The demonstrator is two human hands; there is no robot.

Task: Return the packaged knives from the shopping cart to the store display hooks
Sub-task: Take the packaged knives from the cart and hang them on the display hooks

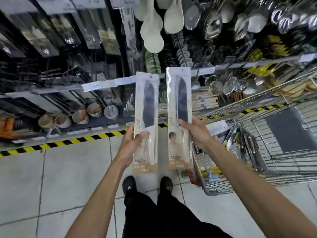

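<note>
**Two packaged knives in hand, facing the utensil display**

- Person stands on a tiled floor (72, 177), black shoes (129, 185) just short of the yellow-and-black hazard tape (68, 142) that runs along the base of the shelving.
- Left hand (131, 143) grips the left packaged knife (148, 100) by the lower part of the pack, curled round its left edge. The pack stands upright, with the dark blade up and well above the hand, and the printed card end below the wrist.
- Right hand (194, 133) grips the right packaged knife (179, 93) from its right edge, thumb pressed across the front just under the blade. It is held the same way up, the top of the pack slightly higher than the left one.
- The two packs sit side by side, near each other but not touching, both clear of the shelves and of any hook.
- Shopping cart (221, 186) stands just to the right, below the right forearm; more long packaged items (248, 145) lie inside it, blurred.
- Display ahead: white rice paddles (152, 31) hang above the packs, metal ladles (212, 28) to their right, wire strainers (216, 87) lower right, dark boxed packs (42, 38) on hooks to the left, and stacked bowls (80, 116) on the bottom shelf.
</note>
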